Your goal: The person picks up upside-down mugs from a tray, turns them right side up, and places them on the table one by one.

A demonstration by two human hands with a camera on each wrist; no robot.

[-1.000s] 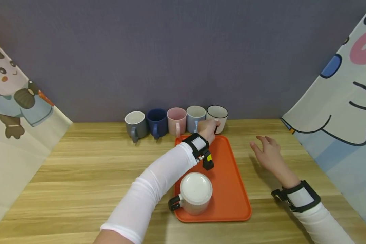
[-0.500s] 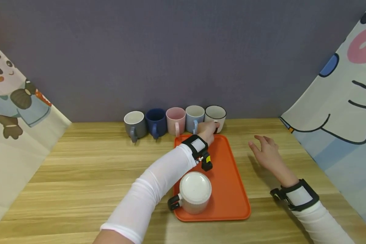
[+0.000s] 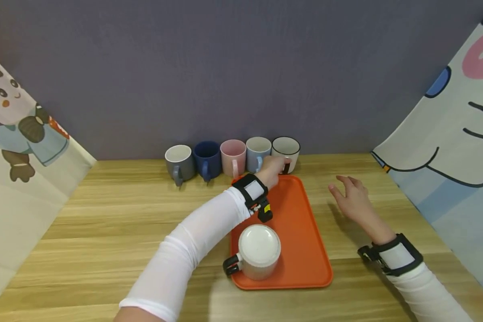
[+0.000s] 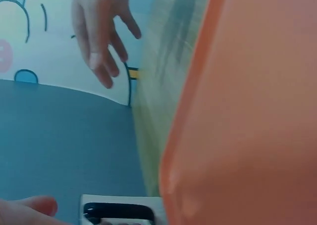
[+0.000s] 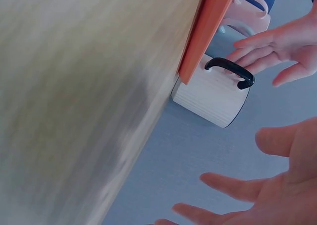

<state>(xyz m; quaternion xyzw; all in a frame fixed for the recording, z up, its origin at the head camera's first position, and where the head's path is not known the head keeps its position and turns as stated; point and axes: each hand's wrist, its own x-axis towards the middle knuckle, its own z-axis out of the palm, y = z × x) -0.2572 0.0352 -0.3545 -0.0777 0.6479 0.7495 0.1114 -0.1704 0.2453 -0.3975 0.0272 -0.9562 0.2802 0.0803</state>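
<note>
A white mug with a dark rim and black handle (image 3: 291, 162) stands at the right end of a row at the back. My left hand (image 3: 272, 170) is at that handle; in the right wrist view its fingers (image 5: 257, 54) are fairly straight, tips at the handle loop, thumb apart. Whether they touch it I cannot tell. My right hand (image 3: 354, 201) hovers over the table right of the tray, fingers loosely spread, holding nothing. On the orange tray (image 3: 297, 241) is another white mug (image 3: 259, 250) with a black handle, apparently upside down.
Left of the white mug, in the same row, stand a light blue mug (image 3: 252, 158), a pink mug (image 3: 230, 163), a navy mug (image 3: 209, 166) and a grey mug (image 3: 183, 169). Behind them rises a grey wall panel (image 3: 233, 71). The wooden table (image 3: 104, 223) extends on both sides.
My left hand and wrist have shifted slightly left, with the fingers looking less curled at the handle. The mugs, tray and right hand have stayed put; the camera view has shifted slightly.
</note>
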